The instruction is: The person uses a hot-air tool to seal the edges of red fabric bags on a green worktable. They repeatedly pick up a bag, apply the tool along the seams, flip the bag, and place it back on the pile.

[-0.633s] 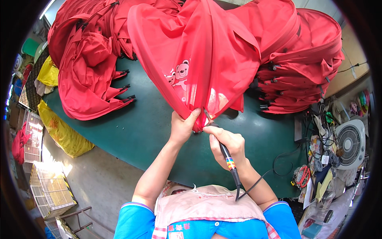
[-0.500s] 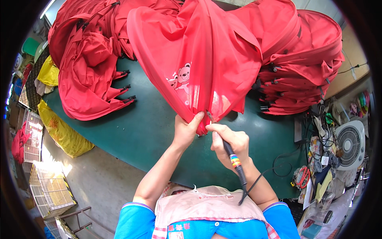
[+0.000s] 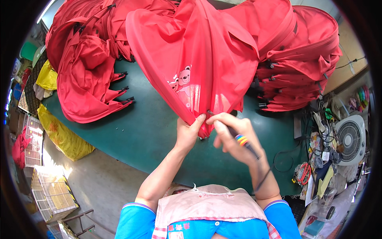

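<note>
A red fabric canopy [image 3: 159,51] with a printed bear pattern spreads over the table, its narrow end toward me. My left hand [image 3: 188,133] pinches that end, thumb on top of the fabric. Close beside it, my right hand [image 3: 240,137] grips a soldering iron [image 3: 241,140] with a dark handle and coloured bands. The iron's tip is at the canopy's near end, just right of my left thumb; whether it touches the fabric I cannot tell. Its cord trails back along my right forearm, and fingers cover part of the handle.
More red canopies with black end clips lie heaped at the left [image 3: 83,75] and stacked at the right [image 3: 294,79] of the green table [image 3: 119,135]. A fan [image 3: 351,139] and cluttered cables stand at the far right. Yellow bags [image 3: 63,133] lie off the left edge.
My right hand has shifted slightly up and to the right and turned, so the iron's handle lies flatter. The left hand keeps its pinch on the canopy.
</note>
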A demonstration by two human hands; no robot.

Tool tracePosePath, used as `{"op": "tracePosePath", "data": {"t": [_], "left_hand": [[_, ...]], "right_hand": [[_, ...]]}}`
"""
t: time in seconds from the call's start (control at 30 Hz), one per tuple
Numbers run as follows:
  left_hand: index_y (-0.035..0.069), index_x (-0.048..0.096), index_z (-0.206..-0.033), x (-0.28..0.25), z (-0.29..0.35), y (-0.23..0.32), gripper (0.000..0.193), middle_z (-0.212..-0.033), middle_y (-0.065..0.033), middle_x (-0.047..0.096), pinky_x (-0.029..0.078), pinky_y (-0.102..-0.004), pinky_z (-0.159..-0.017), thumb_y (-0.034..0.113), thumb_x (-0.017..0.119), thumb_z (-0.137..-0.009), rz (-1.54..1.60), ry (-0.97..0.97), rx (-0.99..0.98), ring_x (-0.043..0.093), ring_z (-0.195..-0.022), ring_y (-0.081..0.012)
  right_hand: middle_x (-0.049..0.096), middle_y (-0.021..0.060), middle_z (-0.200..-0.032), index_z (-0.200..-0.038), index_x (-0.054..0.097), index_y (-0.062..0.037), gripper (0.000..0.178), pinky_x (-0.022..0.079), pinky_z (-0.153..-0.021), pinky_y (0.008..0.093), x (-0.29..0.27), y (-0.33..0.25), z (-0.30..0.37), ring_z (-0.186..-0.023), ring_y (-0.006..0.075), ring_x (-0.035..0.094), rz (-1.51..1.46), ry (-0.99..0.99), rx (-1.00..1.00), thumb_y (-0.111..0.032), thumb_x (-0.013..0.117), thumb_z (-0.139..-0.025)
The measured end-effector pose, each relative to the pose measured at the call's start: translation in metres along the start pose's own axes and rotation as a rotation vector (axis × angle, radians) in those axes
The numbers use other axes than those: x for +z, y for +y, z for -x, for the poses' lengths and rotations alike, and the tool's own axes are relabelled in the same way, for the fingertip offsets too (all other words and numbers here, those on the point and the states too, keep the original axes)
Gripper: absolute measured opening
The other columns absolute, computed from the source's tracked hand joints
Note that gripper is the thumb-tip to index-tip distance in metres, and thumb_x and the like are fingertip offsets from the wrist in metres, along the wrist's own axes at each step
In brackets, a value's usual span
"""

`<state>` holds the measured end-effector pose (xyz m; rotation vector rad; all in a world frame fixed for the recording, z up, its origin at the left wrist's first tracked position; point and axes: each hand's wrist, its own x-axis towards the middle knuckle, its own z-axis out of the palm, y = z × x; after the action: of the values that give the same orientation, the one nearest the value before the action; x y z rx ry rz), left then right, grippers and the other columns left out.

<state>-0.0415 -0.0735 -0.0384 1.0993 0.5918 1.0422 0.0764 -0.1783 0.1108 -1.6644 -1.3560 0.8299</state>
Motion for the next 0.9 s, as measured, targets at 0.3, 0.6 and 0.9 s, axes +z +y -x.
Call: {"op": "tracePosePath", "data": {"t": [0.3, 0.6, 0.9], "left_hand": [[0.000, 0.062, -0.128, 0.025, 0.011, -0.012, 0.034, -0.120, -0.0065, 0.069, 0.051, -0.0304, -0.094, 0.016, 0.070, -0.099, 0.237, 0.251, 0.069, 0.064, -0.107, -0.0127], [-0.005, 0.070, -0.114, -0.020, -0.029, 0.069, 0.030, -0.104, -0.0099, 0.075, 0.055, -0.0300, -0.084, 0.001, 0.074, -0.084, -0.176, 0.123, 0.146, 0.070, -0.090, -0.0150], [-0.007, 0.068, -0.114, -0.019, -0.076, 0.077, 0.035, -0.108, -0.0128, 0.075, 0.056, -0.0321, -0.088, 0.003, 0.073, -0.081, -0.390, -0.174, -0.043, 0.070, -0.096, -0.0169]], "right_hand": [[0.064, 0.0124, -0.142, -0.107, 0.056, -0.0144, 0.015, 0.026, -0.121, 0.0483, 0.014, 0.058, -0.080, -0.139, 0.0324, 0.052, 0.598, 0.624, -0.914, -0.010, 0.063, -0.095], [0.068, 0.0176, -0.130, -0.115, 0.052, -0.0064, 0.023, 0.037, -0.112, 0.0475, -0.014, 0.102, -0.067, -0.125, 0.0307, 0.061, 0.291, 0.925, -0.745, -0.017, 0.066, -0.100], [0.058, 0.0079, -0.070, -0.118, 0.071, -0.0016, 0.032, 0.049, -0.052, 0.0285, 0.044, 0.057, 0.016, -0.055, 0.0158, 0.059, -0.001, 0.357, -0.575, 0.004, 0.069, -0.087]]}}
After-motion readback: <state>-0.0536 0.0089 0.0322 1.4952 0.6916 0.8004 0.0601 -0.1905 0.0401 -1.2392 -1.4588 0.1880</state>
